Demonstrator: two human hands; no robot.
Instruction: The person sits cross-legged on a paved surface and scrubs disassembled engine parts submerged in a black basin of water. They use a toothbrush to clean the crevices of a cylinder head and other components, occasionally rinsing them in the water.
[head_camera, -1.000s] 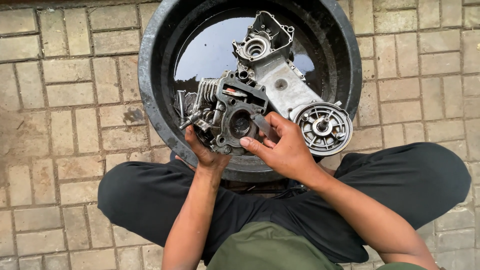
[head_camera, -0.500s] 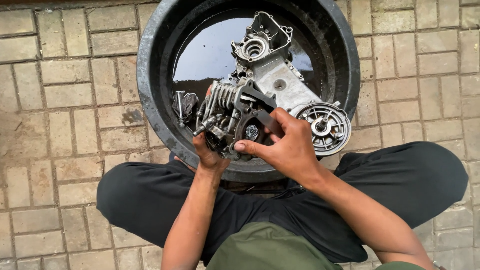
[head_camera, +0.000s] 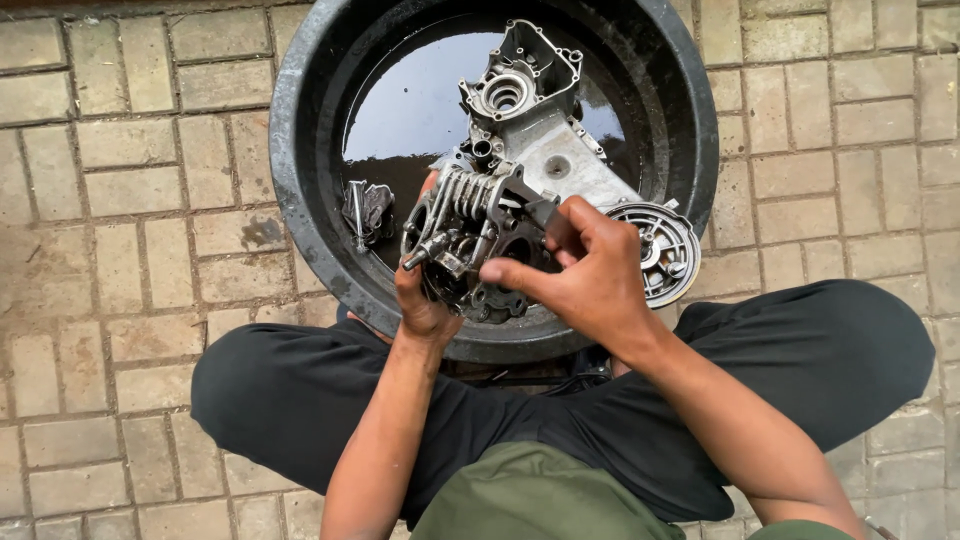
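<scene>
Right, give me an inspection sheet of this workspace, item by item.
Surface: brick paving, dry, some grime.
Job's things: grey metal engine casing resting in a black basin that holds dark liquid; finned cylinder part at its near end.
Clutter: small dark metal part lying in the basin, apart from the casing.
Hands: left hand grips the casing's near end from below; right hand rests on top of it, fingers bent.
Cables: nothing seen.
Surroundings: person's crossed legs in dark trousers.

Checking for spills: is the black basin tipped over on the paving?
No, the black basin sits upright on the brick paving, holding dark liquid and the engine casing.
</scene>
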